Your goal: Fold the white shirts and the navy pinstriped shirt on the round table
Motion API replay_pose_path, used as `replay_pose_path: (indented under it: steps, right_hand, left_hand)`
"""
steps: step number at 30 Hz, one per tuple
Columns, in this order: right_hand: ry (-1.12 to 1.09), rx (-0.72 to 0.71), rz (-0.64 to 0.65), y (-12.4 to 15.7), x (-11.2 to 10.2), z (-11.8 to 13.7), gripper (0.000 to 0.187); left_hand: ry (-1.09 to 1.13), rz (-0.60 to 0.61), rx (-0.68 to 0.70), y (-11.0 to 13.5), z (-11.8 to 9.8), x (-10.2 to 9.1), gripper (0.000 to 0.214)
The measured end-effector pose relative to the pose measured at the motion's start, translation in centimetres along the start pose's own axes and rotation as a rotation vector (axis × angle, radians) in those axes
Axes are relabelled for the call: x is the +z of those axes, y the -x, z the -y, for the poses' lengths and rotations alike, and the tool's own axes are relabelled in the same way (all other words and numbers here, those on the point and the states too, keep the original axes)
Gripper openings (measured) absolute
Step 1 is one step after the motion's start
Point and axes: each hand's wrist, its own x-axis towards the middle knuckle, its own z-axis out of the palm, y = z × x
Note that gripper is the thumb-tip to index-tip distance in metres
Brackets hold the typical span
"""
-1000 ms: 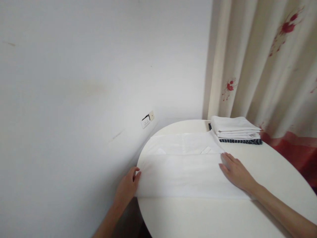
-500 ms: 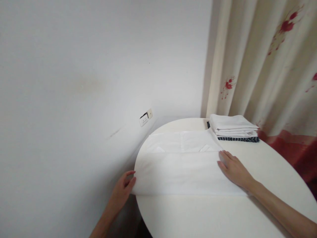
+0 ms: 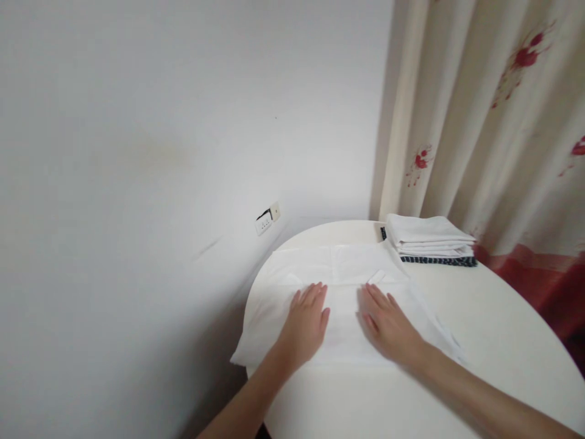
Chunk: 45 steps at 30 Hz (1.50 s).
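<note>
Wall (image 3: 137,201): pale and plain; the counter (image 3: 503,317) stands close up to it, perhaps to use the corner of the room.
Socket (image 3: 264,224): low on the wall, beyond the counter, apart from the cloth (image 3: 342,329).
Cloth layout: white and laid out across the counter, a crease running sideways; its near left corner juts past the curved edge, probably because the top narrows there.
Left hand (image 3: 304,326): I have it palm down on the cloth, fingers stretched forward, gripping nothing; I read this as flat pressure to keep the fabric smooth.
Right hand (image 3: 388,326): also spread flat and gripping nothing, near a pale tab (image 3: 377,277); the gap between the two seems meant to share the pressure across the middle.
Stack (image 3: 429,230): folded white fabric over a dark patterned layer (image 3: 439,262), just beside the cloth's far corner, likely kept there out of my way.
Curtain (image 3: 479,122): cream with red blooms, hanging behind the stack.
</note>
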Motion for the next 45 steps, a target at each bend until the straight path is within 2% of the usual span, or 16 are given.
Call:
replay_pose_path:
  steps: [2, 4, 8, 12, 17, 20, 22, 25, 28, 32, 36, 40, 45]
  right_hand:
    - [-0.051, -0.018, 0.108, -1.2, 0.3, 2.6, 0.058]
    - [-0.074, -0.013, 0.164, -2.3, 0.8, 4.1, 0.059]
    - [-0.092, -0.019, 0.171, -2.9, 1.6, 3.8, 0.06]
    - [-0.094, -0.049, 0.166, -2.4, 1.7, 1.7, 0.065]
    - [-0.01, 0.062, 0.136, -2.3, 1.0, -2.9, 0.068]
    - [0.055, 0.098, 0.113, -2.0, 0.8, -6.0, 0.064]
    - [0.09, 0.118, 0.091, -1.7, 0.9, -7.7, 0.063]
    - [0.119, 0.17, 0.062, -1.2, 1.2, -9.4, 0.062]
    - [0.129, 0.188, 0.029, -1.0, 1.6, -10.1, 0.061]
    - [0.143, 0.186, -0.019, -0.9, 1.7, -10.1, 0.059]
    - [0.17, 0.202, -0.106, -0.5, 0.9, -9.6, 0.056]
    - [0.135, 0.058, -0.127, 0.6, -0.4, -8.9, 0.052]
    - [-0.052, -0.139, -0.007, 3.4, -2.5, -7.9, 0.049]
  left_hand:
    - [-0.023, 0.087, 0.078, -1.8, -1.7, 1.6, 0.052]
    - [-0.039, 0.13, 0.105, -3.0, -2.1, 3.1, 0.054]
    - [-0.059, 0.173, 0.048, -4.0, -0.6, 5.1, 0.053]
    - [-0.076, 0.181, 0.018, -4.1, 0.7, 5.5, 0.057]
    - [-0.078, 0.198, 0.012, -4.1, 0.5, 5.2, 0.061]
    - [-0.114, 0.226, -0.048, -4.1, 1.0, 4.9, 0.061]
    - [-0.151, 0.258, -0.118, -3.9, 2.0, 4.5, 0.061]
    - [-0.217, 0.28, -0.206, -2.9, 4.5, 3.7, 0.06]
    - [-0.289, 0.253, -0.227, -0.9, 7.3, 2.9, 0.062]
    - [-0.331, 0.219, -0.271, 1.8, 10.0, 2.4, 0.063]
    - [-0.31, 0.242, -0.319, 3.9, 11.7, 2.2, 0.066]
    - [-0.278, 0.217, -0.294, 6.1, 13.0, 2.1, 0.064]
    - [-0.197, 0.129, -0.094, 9.5, 13.6, 1.2, 0.057]
